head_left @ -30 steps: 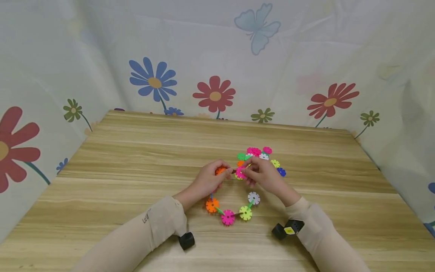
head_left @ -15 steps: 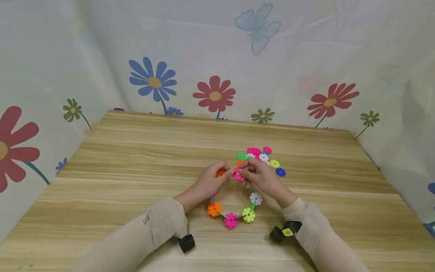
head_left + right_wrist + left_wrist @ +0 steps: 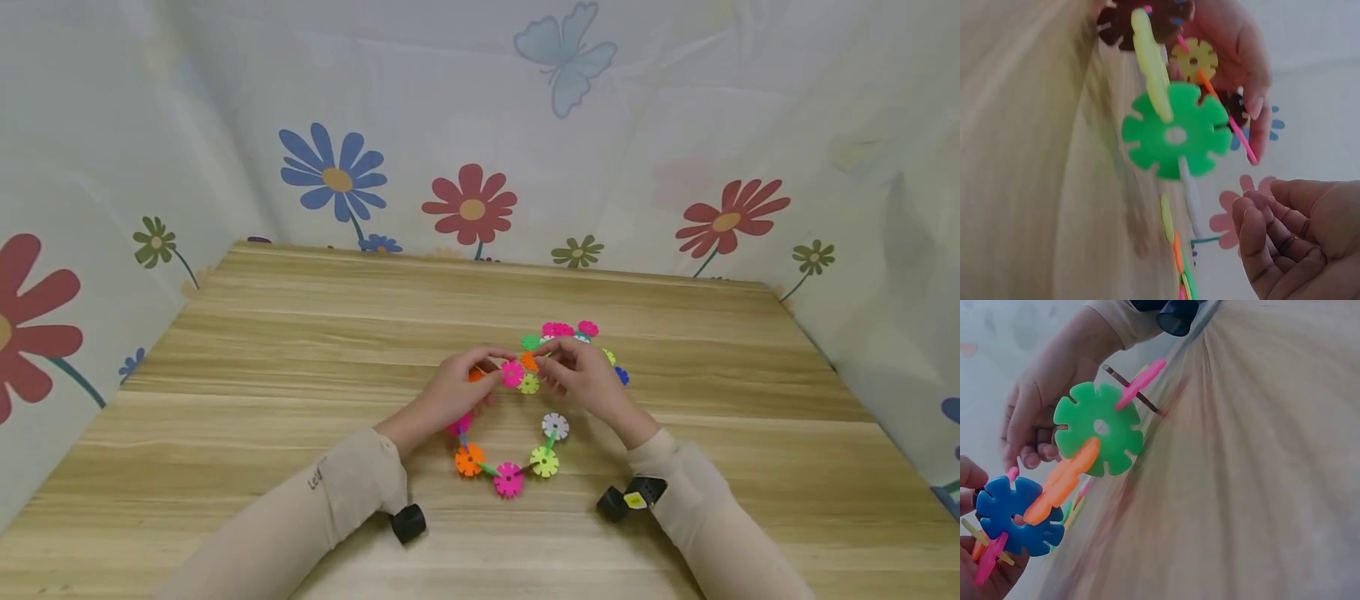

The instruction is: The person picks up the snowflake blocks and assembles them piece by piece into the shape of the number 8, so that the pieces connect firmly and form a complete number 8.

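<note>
A chain of slotted plastic discs hangs from my left hand [image 3: 448,390], whose finger and thumb pinch it beside a pink disc [image 3: 512,373]. The chain curves down past an orange disc [image 3: 469,460] and a lower pink disc [image 3: 508,481] to a white disc [image 3: 555,427]. My right hand [image 3: 588,383] is just right of the held end, apart from it. In the right wrist view the right hand [image 3: 1300,240] has loosely bent fingers and holds nothing; a green disc [image 3: 1147,140] is near the camera. A blue disc [image 3: 1000,515] is by the left fingers in the left wrist view.
Behind the right hand lies a group of loose discs, among them a green disc [image 3: 531,342], a pink disc [image 3: 588,327] and a blue disc [image 3: 622,376]. The wooden table [image 3: 337,317] ends at a flower-patterned curtain [image 3: 637,142].
My right hand has let go of the pink disc at the chain's end and drawn off to the right. The left hand still holds the chain, which has shifted slightly.
</note>
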`<action>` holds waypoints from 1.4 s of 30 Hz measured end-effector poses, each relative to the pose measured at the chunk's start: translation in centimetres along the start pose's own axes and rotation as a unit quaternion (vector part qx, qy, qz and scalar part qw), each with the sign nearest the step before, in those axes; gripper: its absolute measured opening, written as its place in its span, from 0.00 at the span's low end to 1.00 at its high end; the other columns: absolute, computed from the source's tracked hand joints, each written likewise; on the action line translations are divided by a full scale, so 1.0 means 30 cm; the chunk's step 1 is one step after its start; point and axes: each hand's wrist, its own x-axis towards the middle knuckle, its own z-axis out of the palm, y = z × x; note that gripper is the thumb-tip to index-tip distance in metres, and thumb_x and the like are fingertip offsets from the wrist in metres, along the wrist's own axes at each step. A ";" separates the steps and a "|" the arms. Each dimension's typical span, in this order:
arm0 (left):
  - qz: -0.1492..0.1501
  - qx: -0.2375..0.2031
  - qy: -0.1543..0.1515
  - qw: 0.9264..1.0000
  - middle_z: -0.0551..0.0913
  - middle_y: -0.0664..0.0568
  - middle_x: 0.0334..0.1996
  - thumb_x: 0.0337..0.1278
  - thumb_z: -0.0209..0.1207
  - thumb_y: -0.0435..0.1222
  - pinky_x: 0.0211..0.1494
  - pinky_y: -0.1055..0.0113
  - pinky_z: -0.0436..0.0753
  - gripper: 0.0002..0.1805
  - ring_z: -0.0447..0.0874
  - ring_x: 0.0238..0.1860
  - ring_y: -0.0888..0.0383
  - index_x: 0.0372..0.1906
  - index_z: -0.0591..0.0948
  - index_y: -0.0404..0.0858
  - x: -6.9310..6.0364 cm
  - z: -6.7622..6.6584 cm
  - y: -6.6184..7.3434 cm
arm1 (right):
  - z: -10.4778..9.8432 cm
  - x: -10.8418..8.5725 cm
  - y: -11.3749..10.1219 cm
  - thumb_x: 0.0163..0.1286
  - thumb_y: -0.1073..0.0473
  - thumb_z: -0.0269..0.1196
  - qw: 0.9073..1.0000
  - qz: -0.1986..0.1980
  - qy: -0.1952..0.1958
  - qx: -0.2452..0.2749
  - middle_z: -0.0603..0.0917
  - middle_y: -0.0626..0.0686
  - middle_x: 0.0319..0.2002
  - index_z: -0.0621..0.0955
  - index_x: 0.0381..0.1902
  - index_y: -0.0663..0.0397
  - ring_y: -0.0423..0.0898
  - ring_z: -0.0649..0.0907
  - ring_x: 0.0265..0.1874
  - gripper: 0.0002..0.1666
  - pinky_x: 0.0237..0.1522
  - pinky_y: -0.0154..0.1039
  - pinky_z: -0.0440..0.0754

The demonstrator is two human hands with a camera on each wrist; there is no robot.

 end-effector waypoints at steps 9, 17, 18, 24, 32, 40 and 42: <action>0.031 0.094 0.009 0.995 0.83 0.52 0.43 0.53 0.67 0.37 0.42 0.67 0.79 0.24 0.78 0.44 0.56 0.57 0.79 0.47 0.006 -0.006 0.000 | -0.045 0.020 0.031 0.67 0.62 0.62 0.992 -0.005 0.032 -0.124 0.84 0.58 0.33 0.80 0.43 0.64 0.48 0.80 0.31 0.10 0.33 0.36 0.79; 0.036 0.111 0.010 0.993 0.84 0.51 0.45 0.54 0.67 0.37 0.44 0.66 0.78 0.23 0.79 0.46 0.55 0.57 0.79 0.46 0.009 -0.002 -0.006 | -0.031 0.037 0.056 0.63 0.59 0.66 0.981 -0.023 -0.026 -0.189 0.86 0.56 0.34 0.83 0.42 0.63 0.48 0.83 0.34 0.13 0.41 0.43 0.82; 0.036 0.112 0.010 0.993 0.84 0.50 0.44 0.54 0.67 0.36 0.44 0.66 0.78 0.23 0.79 0.46 0.55 0.57 0.79 0.46 0.009 -0.002 -0.006 | -0.028 0.040 0.060 0.63 0.59 0.66 0.982 -0.025 -0.033 -0.186 0.85 0.56 0.34 0.83 0.43 0.63 0.48 0.83 0.34 0.13 0.42 0.44 0.82; 0.030 0.116 0.013 0.993 0.83 0.50 0.43 0.53 0.67 0.36 0.44 0.66 0.78 0.23 0.78 0.43 0.56 0.56 0.79 0.45 0.009 0.002 -0.005 | -0.005 0.052 0.067 0.62 0.59 0.67 0.981 -0.031 -0.070 -0.180 0.86 0.55 0.37 0.83 0.44 0.61 0.47 0.83 0.36 0.14 0.43 0.43 0.83; 0.034 0.113 0.014 0.993 0.83 0.48 0.42 0.55 0.67 0.36 0.43 0.66 0.78 0.21 0.78 0.42 0.56 0.56 0.79 0.45 0.005 0.000 -0.001 | 0.017 0.060 0.062 0.60 0.57 0.69 0.972 -0.042 -0.080 -0.219 0.81 0.49 0.29 0.84 0.43 0.58 0.40 0.74 0.26 0.15 0.31 0.33 0.73; 0.034 0.116 0.018 0.992 0.84 0.48 0.43 0.54 0.67 0.36 0.45 0.64 0.78 0.22 0.79 0.42 0.55 0.56 0.79 0.45 -0.001 -0.001 -0.002 | 0.025 0.056 0.062 0.59 0.57 0.70 0.974 -0.024 -0.076 -0.211 0.81 0.51 0.32 0.81 0.42 0.59 0.41 0.74 0.27 0.16 0.31 0.33 0.73; 0.034 0.120 0.019 0.992 0.84 0.48 0.43 0.54 0.67 0.36 0.45 0.64 0.79 0.22 0.80 0.43 0.55 0.55 0.79 0.45 -0.005 0.000 -0.001 | 0.026 0.052 0.061 0.59 0.58 0.70 0.976 -0.016 -0.074 -0.206 0.81 0.52 0.34 0.80 0.43 0.59 0.41 0.75 0.28 0.17 0.32 0.33 0.73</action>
